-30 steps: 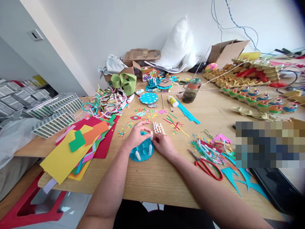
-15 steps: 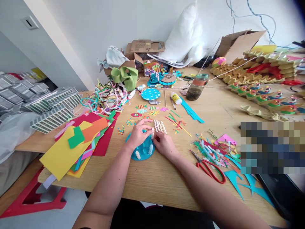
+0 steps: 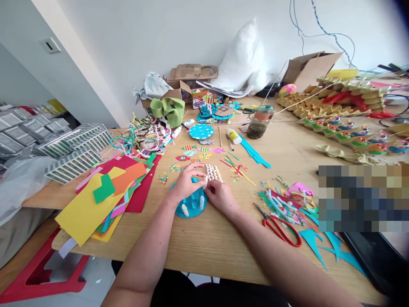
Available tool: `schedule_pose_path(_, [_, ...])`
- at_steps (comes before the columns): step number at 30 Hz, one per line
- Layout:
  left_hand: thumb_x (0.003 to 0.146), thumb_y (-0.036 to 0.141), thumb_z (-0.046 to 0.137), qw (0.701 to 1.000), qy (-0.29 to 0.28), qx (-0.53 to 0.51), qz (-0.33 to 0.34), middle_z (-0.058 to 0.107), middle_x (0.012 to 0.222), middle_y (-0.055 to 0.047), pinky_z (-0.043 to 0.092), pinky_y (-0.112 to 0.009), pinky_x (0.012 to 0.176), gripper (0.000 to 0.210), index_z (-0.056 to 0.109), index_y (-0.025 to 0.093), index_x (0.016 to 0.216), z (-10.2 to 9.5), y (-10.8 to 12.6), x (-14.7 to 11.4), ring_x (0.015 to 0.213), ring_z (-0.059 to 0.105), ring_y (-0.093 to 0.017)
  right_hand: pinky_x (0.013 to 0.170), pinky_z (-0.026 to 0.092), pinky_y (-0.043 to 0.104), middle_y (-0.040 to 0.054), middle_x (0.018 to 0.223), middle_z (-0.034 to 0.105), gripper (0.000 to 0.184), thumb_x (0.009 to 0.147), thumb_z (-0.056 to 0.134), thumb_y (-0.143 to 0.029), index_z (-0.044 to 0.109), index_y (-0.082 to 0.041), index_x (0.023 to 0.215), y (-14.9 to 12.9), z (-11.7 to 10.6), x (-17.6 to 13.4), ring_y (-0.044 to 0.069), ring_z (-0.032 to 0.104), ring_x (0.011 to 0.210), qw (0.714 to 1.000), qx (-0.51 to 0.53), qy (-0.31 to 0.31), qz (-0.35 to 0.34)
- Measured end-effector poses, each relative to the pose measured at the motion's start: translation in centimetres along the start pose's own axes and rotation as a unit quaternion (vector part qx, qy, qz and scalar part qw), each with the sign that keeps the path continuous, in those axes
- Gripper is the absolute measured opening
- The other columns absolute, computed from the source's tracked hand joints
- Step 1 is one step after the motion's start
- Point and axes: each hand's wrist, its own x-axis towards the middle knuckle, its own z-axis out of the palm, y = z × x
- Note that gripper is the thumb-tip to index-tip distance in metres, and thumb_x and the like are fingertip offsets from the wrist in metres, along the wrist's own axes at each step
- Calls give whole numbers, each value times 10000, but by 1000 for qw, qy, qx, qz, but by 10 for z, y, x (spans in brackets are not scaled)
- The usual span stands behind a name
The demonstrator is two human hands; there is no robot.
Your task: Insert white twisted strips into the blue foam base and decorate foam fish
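Observation:
A round blue paper piece (image 3: 191,210) lies on the table under my hands, with two white bumpy strips (image 3: 202,203) standing on its near part. Over its right edge, my left hand (image 3: 188,184) pinches a small white bumpy strip (image 3: 205,182) between thumb and fingertips. My right hand (image 3: 223,197) is closed at the lower end of that same strip, its fingertips close to the left thumb. Just beyond the right hand, several more white bumpy strips (image 3: 214,171) lie side by side. My hands hide the far part of the blue piece.
Coloured paper sheets (image 3: 76,209) are stacked at left. Red-handled scissors (image 3: 277,228) lie at right beside paper scraps (image 3: 287,202). Further back are paper fish (image 3: 204,149), a glue bottle (image 3: 234,136), a glass jar (image 3: 260,122) and a dotted blue disc (image 3: 201,131).
The view has shifted slightly, so the scene sits a little lower. My hands stay together over the blue piece, holding the white strip in nearly the same pose.

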Motion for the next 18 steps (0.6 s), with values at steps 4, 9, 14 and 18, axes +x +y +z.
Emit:
schedule_pose_path(4, [666, 158, 733, 1000, -11, -4, 9, 578, 1215, -85, 403, -407, 1013, 270, 701, 207, 929, 0, 3, -1, 1162, 527, -232, 562, 337, 214, 12, 669, 585, 142, 770, 513, -189, 538, -175, 631, 0, 1, -1, 112, 492, 578, 1000, -16, 17, -11])
schedule_pose_path(9, [763, 219, 659, 1000, -12, -19, 20, 588, 1192, -85, 397, -400, 1019, 137, 707, 204, 891, 1, 9, 0, 1142, 542, -215, 580, 356, 210, 15, 695, 602, 120, 770, 509, -169, 559, -178, 661, -1, 1, -1, 114, 510, 597, 1000, -10, 10, -4])
schedule_pose_path(14, [794, 272, 632, 999, -2, -36, 13, 595, 1185, -86, 400, -387, 1017, 117, 713, 199, 835, 2, 11, 0, 1125, 554, -210, 590, 367, 211, 10, 691, 590, 108, 750, 504, -146, 550, -182, 659, -2, -1, -2, 118, 511, 609, 1000, -2, 8, -7])
schedule_pose_path(18, [805, 286, 618, 999, 1, -47, 6, 612, 1148, -80, 419, -384, 998, 128, 716, 204, 821, 4, 8, 0, 1110, 564, -208, 593, 385, 214, 19, 688, 585, 108, 740, 488, -136, 541, -182, 658, -2, -1, -2, 126, 518, 621, 1000, 7, 23, -14])
